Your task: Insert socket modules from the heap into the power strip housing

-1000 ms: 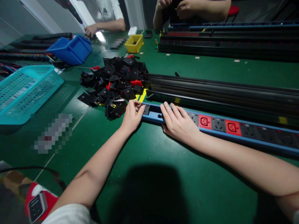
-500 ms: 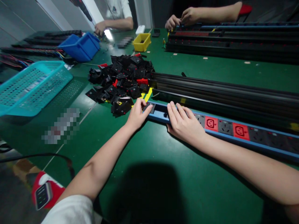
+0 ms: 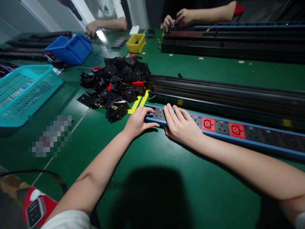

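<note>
A long blue-edged power strip [image 3: 161, 122] lies on the green table, its channel holding black socket modules and two red ones. At its left end my left hand [image 3: 138, 121] is closed about the strip, thumb along the near edge and bent index finger at a black socket module [image 3: 159, 113]. My right hand [image 3: 182, 124] lies across the strip just right of that module, fingers together on top and thumb at the near side, hiding what is beneath. Further right, the red sockets [image 3: 208, 124] sit between black ones. A short bit of open channel shows left of the black module.
Loose black and red modules [image 3: 119, 79] are heaped beyond my left hand. Long black rails [image 3: 214, 92] lie behind the strip. A turquoise basket [image 3: 28, 98], blue bins [image 3: 70, 51] and a yellow bin [image 3: 137, 43] stand leftward and behind. Two co-workers' hands work across the table.
The black socket module has slid right along the channel to beside my right hand, closing the gap there. My left hand's thumb has moved from the top to the near edge.
</note>
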The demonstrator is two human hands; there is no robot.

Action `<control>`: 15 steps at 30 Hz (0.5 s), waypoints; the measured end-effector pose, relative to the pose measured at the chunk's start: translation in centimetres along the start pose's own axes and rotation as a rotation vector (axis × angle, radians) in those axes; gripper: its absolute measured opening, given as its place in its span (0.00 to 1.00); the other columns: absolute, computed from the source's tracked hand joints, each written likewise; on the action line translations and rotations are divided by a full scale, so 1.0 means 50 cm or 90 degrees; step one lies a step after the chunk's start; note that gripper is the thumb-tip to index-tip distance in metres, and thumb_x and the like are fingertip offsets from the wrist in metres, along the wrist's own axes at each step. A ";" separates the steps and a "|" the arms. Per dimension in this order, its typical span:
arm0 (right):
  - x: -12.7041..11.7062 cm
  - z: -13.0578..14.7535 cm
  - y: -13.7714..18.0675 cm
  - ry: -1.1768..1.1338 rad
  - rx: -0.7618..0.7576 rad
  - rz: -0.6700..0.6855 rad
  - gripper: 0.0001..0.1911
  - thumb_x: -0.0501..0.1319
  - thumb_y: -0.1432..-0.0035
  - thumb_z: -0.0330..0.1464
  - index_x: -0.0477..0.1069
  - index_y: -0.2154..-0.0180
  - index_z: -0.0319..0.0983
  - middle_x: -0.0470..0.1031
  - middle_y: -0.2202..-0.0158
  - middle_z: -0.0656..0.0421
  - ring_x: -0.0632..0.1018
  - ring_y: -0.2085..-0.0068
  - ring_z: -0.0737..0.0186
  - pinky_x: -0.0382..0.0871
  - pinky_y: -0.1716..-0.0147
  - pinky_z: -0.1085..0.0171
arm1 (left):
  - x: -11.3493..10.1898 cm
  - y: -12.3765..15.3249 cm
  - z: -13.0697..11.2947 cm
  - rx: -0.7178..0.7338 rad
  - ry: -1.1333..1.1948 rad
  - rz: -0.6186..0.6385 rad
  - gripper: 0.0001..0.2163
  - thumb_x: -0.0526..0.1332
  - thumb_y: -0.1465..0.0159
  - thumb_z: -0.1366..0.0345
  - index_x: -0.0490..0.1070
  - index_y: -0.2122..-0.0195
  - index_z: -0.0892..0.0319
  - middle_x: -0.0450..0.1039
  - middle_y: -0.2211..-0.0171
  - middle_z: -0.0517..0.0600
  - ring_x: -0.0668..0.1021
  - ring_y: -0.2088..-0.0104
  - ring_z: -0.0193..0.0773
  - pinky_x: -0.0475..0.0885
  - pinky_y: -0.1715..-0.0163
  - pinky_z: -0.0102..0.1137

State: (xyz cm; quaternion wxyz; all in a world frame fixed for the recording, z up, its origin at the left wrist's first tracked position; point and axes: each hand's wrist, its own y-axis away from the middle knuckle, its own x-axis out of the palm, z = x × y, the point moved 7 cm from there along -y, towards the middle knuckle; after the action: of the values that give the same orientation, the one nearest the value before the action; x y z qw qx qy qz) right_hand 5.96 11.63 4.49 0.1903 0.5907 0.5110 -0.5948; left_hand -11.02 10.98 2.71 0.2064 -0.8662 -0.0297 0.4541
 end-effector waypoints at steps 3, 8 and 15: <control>0.002 0.000 0.001 -0.012 0.002 -0.003 0.34 0.53 0.33 0.33 0.55 0.33 0.17 0.60 0.34 0.32 0.72 0.39 0.36 0.67 0.42 0.47 | 0.004 0.001 0.003 -0.008 -0.011 0.016 0.34 0.68 0.47 0.40 0.68 0.46 0.56 0.77 0.52 0.58 0.79 0.50 0.50 0.74 0.48 0.43; 0.002 0.001 0.001 -0.015 0.001 -0.003 0.34 0.53 0.34 0.32 0.54 0.33 0.16 0.60 0.34 0.31 0.72 0.39 0.35 0.67 0.42 0.46 | 0.013 0.001 0.007 -0.004 -0.031 0.045 0.32 0.66 0.43 0.41 0.68 0.42 0.54 0.77 0.48 0.58 0.79 0.47 0.50 0.73 0.45 0.44; 0.003 0.001 0.002 0.004 -0.006 0.005 0.34 0.53 0.33 0.33 0.54 0.33 0.16 0.61 0.34 0.31 0.72 0.39 0.35 0.67 0.42 0.47 | 0.009 0.003 0.006 0.015 -0.113 0.039 0.34 0.62 0.43 0.38 0.71 0.42 0.54 0.79 0.57 0.56 0.80 0.58 0.46 0.74 0.54 0.37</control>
State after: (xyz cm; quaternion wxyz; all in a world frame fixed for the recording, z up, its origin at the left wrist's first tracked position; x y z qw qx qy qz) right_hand 5.97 11.61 4.33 0.1937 0.5934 0.5122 -0.5899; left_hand -11.00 11.06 2.16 0.1989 -0.8205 -0.0159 0.5357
